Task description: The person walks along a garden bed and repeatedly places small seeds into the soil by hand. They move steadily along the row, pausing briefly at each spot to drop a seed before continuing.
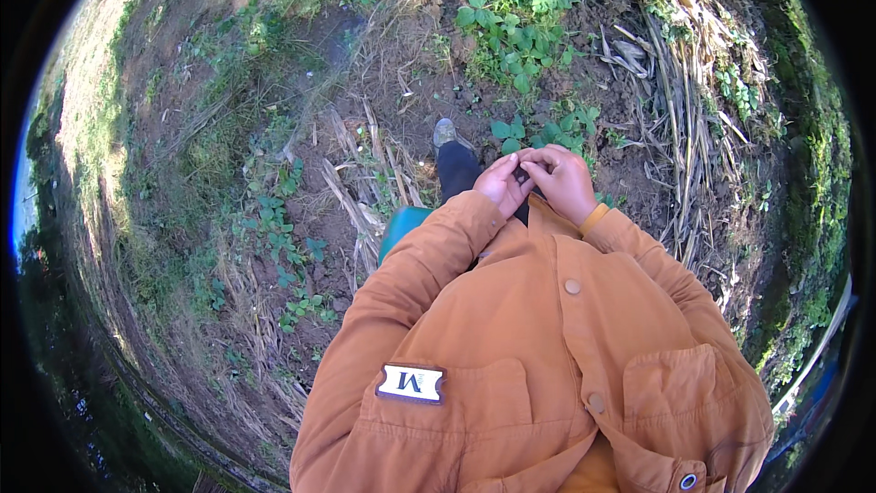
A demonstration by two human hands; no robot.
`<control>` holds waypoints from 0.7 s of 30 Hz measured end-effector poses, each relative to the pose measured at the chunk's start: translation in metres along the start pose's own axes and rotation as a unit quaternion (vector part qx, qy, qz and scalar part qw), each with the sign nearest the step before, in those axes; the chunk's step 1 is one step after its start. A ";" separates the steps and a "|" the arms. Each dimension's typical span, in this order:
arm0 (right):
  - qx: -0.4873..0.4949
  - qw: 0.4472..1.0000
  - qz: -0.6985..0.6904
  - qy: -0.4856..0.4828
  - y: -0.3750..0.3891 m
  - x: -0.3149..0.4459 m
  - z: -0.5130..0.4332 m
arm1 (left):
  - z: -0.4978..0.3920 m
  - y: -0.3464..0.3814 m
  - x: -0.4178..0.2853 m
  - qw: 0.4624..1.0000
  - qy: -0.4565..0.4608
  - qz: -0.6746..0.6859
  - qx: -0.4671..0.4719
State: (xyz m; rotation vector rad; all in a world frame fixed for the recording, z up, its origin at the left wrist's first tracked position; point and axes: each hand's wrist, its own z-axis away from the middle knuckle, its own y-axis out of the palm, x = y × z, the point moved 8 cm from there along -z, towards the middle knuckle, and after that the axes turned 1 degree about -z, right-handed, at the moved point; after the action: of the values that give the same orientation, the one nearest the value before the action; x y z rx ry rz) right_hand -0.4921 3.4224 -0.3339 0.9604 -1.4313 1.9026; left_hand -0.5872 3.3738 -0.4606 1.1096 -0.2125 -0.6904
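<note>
My left hand and my right hand meet in front of my waist, with their fingertips close together. The left palm is partly turned up, its thumb and fingers reaching toward the right fingers. On the right hand, the thumb and forefinger are bent in a pinch; whether something small is between them cannot be made out. A yellow band circles my right wrist. Just beyond the hands grow low green leafy plants. A green object, perhaps a container, shows partly from behind my left sleeve.
My shoe rests on bare brown soil. Dry stalks lie heaped along the right, and more broken stalks lie left of my leg. Broad-leaved plants stand ahead; grass and weeds cover the left.
</note>
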 end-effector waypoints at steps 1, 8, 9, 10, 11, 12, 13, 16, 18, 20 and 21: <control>-0.007 1.000 -0.014 0.010 0.002 -0.002 -0.006 | -0.003 -0.003 -0.007 1.000 -0.011 -0.008 0.002; -0.086 0.983 -0.087 0.133 0.027 -0.036 -0.095 | -0.005 -0.028 -0.081 0.997 -0.056 -0.003 -0.048; -0.102 0.980 -0.080 0.148 0.031 -0.045 -0.108 | -0.002 -0.033 -0.087 0.996 -0.059 -0.003 -0.060; -0.109 0.978 -0.078 0.160 0.037 -0.054 -0.122 | -0.001 -0.039 -0.095 0.996 -0.061 -0.003 -0.072; -0.116 0.976 -0.075 0.170 0.042 -0.063 -0.135 | 0.001 -0.045 -0.101 0.994 -0.064 -0.005 -0.088; -0.117 0.977 -0.062 0.168 0.047 -0.070 -0.148 | 0.002 -0.049 -0.108 0.994 -0.064 -0.007 -0.090; -0.117 0.978 -0.048 0.165 0.053 -0.077 -0.161 | 0.002 -0.052 -0.113 0.994 -0.063 -0.007 -0.091; -0.126 0.976 -0.032 0.174 0.062 -0.094 -0.184 | 0.003 -0.060 -0.125 0.992 -0.072 -0.011 -0.105; -0.146 0.972 -0.016 0.185 0.059 -0.097 -0.189 | 0.002 -0.059 -0.132 0.992 -0.078 -0.012 -0.102; -0.161 0.972 -0.026 0.168 0.050 -0.091 -0.186 | 0.001 -0.057 -0.136 0.991 -0.086 -0.012 -0.102; -0.168 0.972 -0.026 0.163 0.043 -0.086 -0.182 | -0.002 -0.055 -0.138 0.991 -0.089 -0.012 -0.101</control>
State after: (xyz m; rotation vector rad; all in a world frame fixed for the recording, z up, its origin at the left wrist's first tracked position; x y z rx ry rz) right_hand -0.5137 3.5841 -0.4589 0.4933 -1.4481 1.6196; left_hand -0.7153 3.4444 -0.4860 0.8590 -0.2740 -0.8154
